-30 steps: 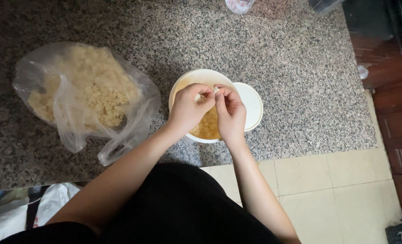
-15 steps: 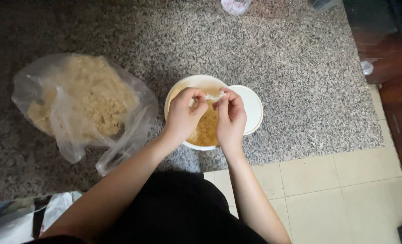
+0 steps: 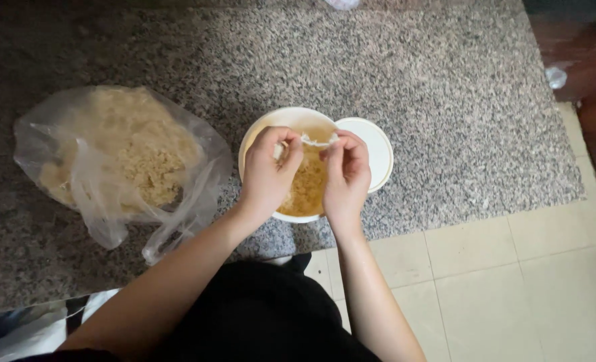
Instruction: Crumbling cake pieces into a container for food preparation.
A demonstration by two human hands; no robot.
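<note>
Both the left hand (image 3: 269,175) and the right hand (image 3: 345,175) are pinching a thin pale strip (image 3: 316,141) over the bowl (image 3: 264,127). Pulling too hard is likely risking a snap, flicking bits past the lid (image 3: 377,144) onto the counter (image 3: 445,100).

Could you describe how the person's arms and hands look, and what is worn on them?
Both forearms are bare up to the elbows; no sleeves show. The left hand and the right hand wear no gloves, and I see no rings, watch or bracelets. The nails look short and unpainted, as far as the view shows. The clothing lower down is black.
</note>
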